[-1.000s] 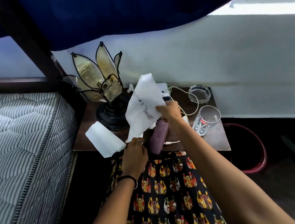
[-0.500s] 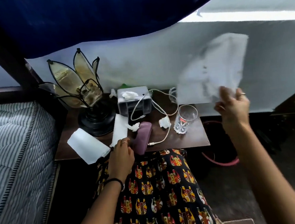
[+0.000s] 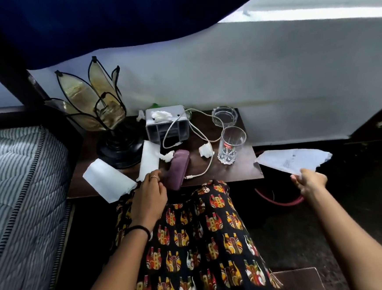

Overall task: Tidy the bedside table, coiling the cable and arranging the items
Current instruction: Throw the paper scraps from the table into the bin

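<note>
Risk: the right hand (image 3: 309, 180) pinches a paper (image 3: 293, 160) off the tabletop (image 3: 237, 171) edge, the left hand (image 3: 149, 195) curled at the pouch (image 3: 177, 168); a return swing may topple the glass (image 3: 231, 147).

Counter (image 3: 233, 171) looks dark wood w/ a low sheen; tumbler (image 3: 231, 146) & ashtray (image 3: 224, 116) are clear cut glass, glossy. Purple case (image 3: 178, 167) is matt, soft-looking; cable (image 3: 204, 143) smooth white plastic. Sheets (image 3: 107, 179) are thin white paper, tissue wads (image 3: 205, 150) crumpled.
</note>
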Demonstrator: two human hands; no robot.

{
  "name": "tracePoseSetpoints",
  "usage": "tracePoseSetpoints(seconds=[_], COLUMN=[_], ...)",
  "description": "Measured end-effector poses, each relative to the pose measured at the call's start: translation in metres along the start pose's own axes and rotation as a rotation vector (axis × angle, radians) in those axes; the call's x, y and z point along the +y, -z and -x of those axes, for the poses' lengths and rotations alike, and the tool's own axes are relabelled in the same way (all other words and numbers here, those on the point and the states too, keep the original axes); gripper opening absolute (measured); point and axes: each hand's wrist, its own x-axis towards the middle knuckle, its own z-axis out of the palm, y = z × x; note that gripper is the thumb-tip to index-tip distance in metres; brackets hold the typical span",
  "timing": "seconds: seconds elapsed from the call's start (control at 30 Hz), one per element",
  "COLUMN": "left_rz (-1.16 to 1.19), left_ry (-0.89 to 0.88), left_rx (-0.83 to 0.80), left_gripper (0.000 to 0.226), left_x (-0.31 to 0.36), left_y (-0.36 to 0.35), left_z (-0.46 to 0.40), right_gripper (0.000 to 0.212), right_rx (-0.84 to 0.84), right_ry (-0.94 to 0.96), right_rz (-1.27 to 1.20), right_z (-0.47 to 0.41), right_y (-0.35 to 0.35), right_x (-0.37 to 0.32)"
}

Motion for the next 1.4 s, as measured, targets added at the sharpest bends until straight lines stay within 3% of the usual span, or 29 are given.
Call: tracePoseSetpoints(seconds=[0.07, 0.2, 0.3, 0.5, 0.6, 0.67, 0.8, 0.93, 1.1, 1.23, 1.4], left_rz=[0.014, 0.072, 0.110, 0.114, 0.093, 0.081, 0.101, 0.126, 0.163, 0.186, 0.189], left_ry=[-0.001, 0.024, 0.046, 0.040, 0.020, 0.001, 0.015, 0.007, 0.016, 0.030, 0.023], left_rx=[0.011, 0.035, 0.041, 0.028, 0.020, 0.009, 0.002, -0.002, -0.009, -0.004, -0.004], left_gripper=[0.028, 0.031, 0.031, 0.030, 0.029, 0.026, 0.024, 0.023, 0.022, 0.021, 0.021], left_x=[-0.001, -0.002, 0.000, 0.010, 0.014, 0.015, 0.012, 0.014, 0.015, 0.014, 0.014], left_y=[0.004, 0.010, 0.016, 0.018, 0.016, 0.015, 0.013, 0.010, 0.006, 0.004, 0.001], left_z=[0.003, 0.007, 0.009, 0.010, 0.010, 0.010, 0.006, 0.003, -0.001, -0.005, -0.008], right_gripper=[0.010, 0.039, 0.039, 0.045, 0.036, 0.024, 0.018, 0.015, 0.041, 0.039, 0.032], right_rx=[0.006, 0.049, 0.064, -0.119, -0.106, -0.103, -0.291, -0.783, -0.922, -0.815, -0.682], right_ry=[-0.017, -0.058, -0.087, -0.209, -0.119, 0.062, 0.714, 1.182, 1.215, 1.180, 1.185], right_rz=[-0.027, -0.136, -0.148, -0.083, -0.126, -0.068, 0.287, 0.728, 1.166, 1.620, 1.790], right_z=[-0.006, -0.022, -0.033, -0.048, -0.034, -0.010, 0.081, 0.150, 0.146, 0.131, 0.115], right_y=[0.003, 0.012, 0.011, -0.003, -0.009, -0.014, -0.015, -0.048, -0.133, -0.170, -0.185], right_x=[0.005, 0.008, 0.006, 0.017, 0.013, 0.008, 0.018, 0.046, 0.058, 0.062, 0.069])
